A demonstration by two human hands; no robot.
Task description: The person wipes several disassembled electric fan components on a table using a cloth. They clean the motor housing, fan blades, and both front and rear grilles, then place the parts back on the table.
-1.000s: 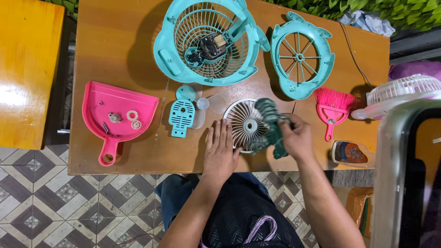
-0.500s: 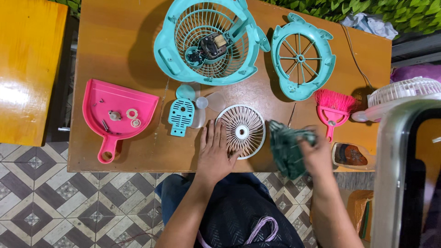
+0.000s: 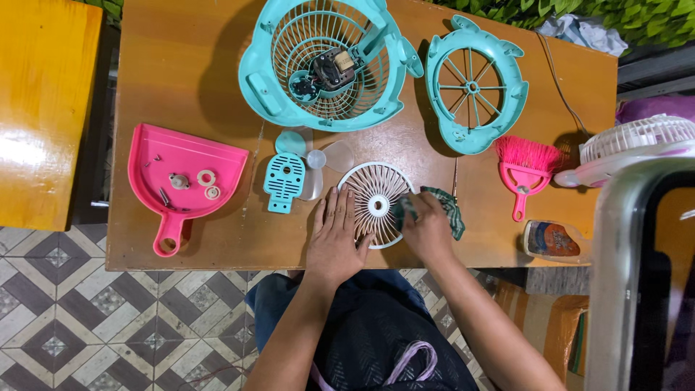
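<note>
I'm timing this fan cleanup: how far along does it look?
Done: fan taken apart, screws in the pink dustpan. In hand: left hand steadies the white grille; right hand presses a green cloth on it. Left: the teal housings lie unassembled.

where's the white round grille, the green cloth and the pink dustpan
white round grille (image 3: 376,194): head view, on its spokes above the hub.
green cloth (image 3: 450,210): head view, on the fold showing past the right hand.
pink dustpan (image 3: 148,185): head view, on its bare floor left of the small parts.
</note>
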